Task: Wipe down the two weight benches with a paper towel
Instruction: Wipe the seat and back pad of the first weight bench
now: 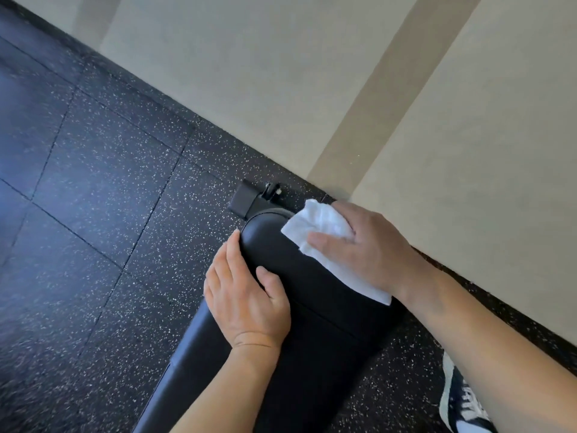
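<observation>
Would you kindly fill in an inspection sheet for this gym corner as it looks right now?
Surface: black padded weight bench, one in view, on speckled rubber floor.
Job's things: white paper towel on the bench's rounded end.
Clutter: nothing seen.
Hands: right hand presses the towel flat onto the pad; left hand rests on the bench's left edge, fingers straight.
Cables: nothing seen.
Surroundings: beige wall close behind; bench foot with wheel beyond the pad; a dark shoe at lower right.
</observation>
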